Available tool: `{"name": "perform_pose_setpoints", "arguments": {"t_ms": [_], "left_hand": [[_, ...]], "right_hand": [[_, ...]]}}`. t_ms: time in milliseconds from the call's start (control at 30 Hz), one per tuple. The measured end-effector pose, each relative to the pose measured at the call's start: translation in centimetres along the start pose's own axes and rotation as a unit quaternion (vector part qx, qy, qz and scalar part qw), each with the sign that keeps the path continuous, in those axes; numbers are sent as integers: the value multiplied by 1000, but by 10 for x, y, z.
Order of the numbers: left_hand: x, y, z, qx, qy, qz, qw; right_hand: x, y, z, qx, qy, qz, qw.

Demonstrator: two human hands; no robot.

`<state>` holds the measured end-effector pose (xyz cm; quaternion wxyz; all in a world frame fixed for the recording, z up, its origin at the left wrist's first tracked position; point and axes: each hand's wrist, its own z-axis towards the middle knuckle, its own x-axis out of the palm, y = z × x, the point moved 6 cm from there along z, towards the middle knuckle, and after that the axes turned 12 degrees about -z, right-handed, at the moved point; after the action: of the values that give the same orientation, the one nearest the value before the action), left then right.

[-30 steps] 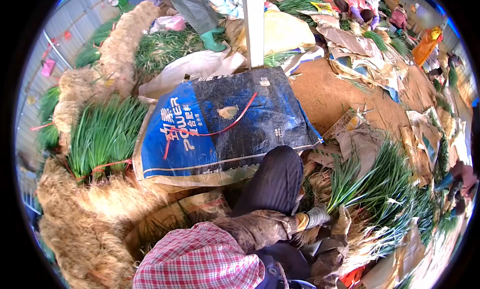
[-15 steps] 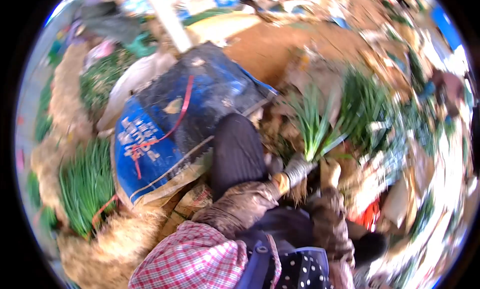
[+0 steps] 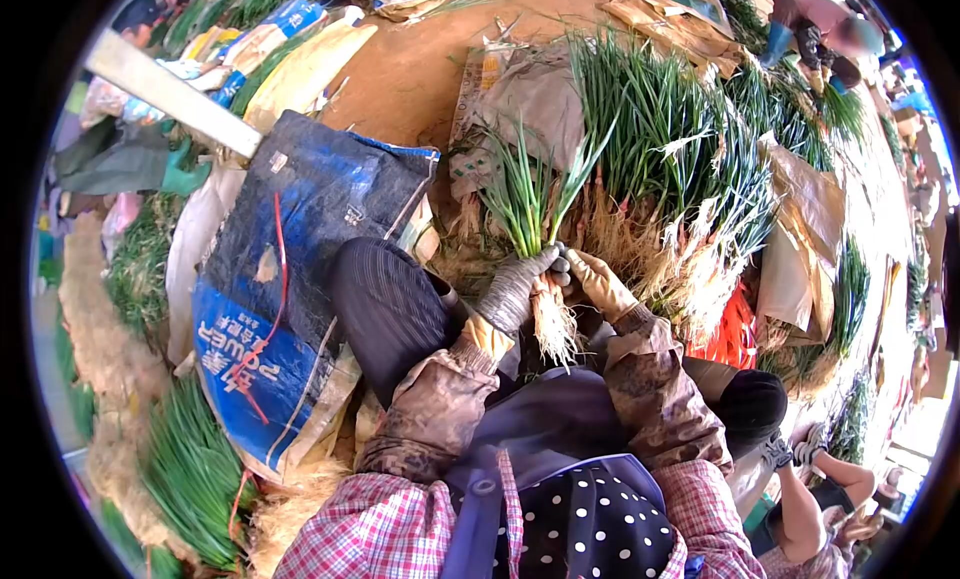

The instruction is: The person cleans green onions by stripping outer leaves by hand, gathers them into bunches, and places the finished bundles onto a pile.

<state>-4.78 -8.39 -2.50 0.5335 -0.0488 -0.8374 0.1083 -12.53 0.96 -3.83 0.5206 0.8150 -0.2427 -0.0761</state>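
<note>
My left hand, in a grey and yellow glove, is closed round a small bunch of green onions. The leaves point up and away, and the pale roots hang below the fist. My right hand, in a yellow glove with dark fingertips, meets the left at the bunch's base. Its fingers are bent against the stems, and what lies between them is too small to make out. Just beyond my hands lies a large heap of green onions, with tangled roots towards me.
A blue and black sack with a red strip lies at the left. Tied green onions stand at lower left. Red strips lie right of my hands. Other people sit at upper right and lower right.
The view has swung right, so the sack sits further left. My left hand has raised the bunch and drawn it nearer my body, and my right hand has come against it.
</note>
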Motion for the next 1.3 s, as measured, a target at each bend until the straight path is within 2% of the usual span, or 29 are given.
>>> {"name": "perform_pose_setpoints", "arguments": {"t_ms": [33,100,133,167,200,233,300,367,433,500,567,600,633,700,800,867,900,967,1033,1100,1133,1167,1233,1300], "left_hand": [[7,1,-1,-20,24,-61,998],[32,-6,-4,-12,91,-119,989],[42,-17,-9,14,100,-102,990],[47,-28,-12,40,110,-84,990],[46,-36,-7,64,127,-82,986],[46,-42,-3,90,153,-88,980],[51,-49,-1,124,110,-44,985],[30,-36,20,106,100,-42,988],[0,-19,32,68,26,-7,997],[-12,-12,33,63,-79,36,994],[-31,-10,39,70,-136,47,987],[-34,-11,39,72,-160,83,981],[-47,-12,43,67,-177,158,969],[-26,-20,40,99,-175,186,962],[-44,-19,48,128,-201,199,950],[-55,-19,50,100,-218,215,947],[-56,-18,50,85,-227,222,944],[-50,-19,50,79,-249,249,933],[-42,-21,49,56,-275,270,921],[-46,-25,59,121,-262,310,906],[-66,-15,63,96,-271,281,916],[-80,-8,64,71,-277,253,924],[-102,-7,68,69,-311,346,882],[-130,0,76,55,-328,417,846]], "right_hand": [[-2,0,-4,31,-10,26,999],[-4,-14,-3,-15,36,90,995],[-9,-19,-4,-23,-17,15,999],[-13,-34,-2,9,-45,-131,990],[-18,-65,4,35,2,-289,957],[-25,-92,7,61,48,-440,895],[-31,-88,9,188,70,-529,825],[-54,-73,34,2,-57,-510,858],[-71,-5,51,99,-268,-513,809],[-97,22,79,75,-371,-536,755],[-109,37,103,65,-360,-561,742],[-111,43,112,71,-390,-539,743],[-116,44,124,106,-374,-550,739],[-124,40,142,177,-339,-569,729],[-133,40,151,166,-326,-553,749],[-129,44,144,158,-318,-532,769],[-126,38,139,197,-320,-540,753],[-101,30,111,130,-283,-516,798],[-67,24,80,79,-232,-519,819],[-30,18,49,-61,-158,-475,863],[-20,8,39,-104,-147,-470,864],[-11,30,27,-98,-122,-480,863],[-25,29,30,-47,-127,-421,897],[-38,34,40,43,-192,-390,899]]}}
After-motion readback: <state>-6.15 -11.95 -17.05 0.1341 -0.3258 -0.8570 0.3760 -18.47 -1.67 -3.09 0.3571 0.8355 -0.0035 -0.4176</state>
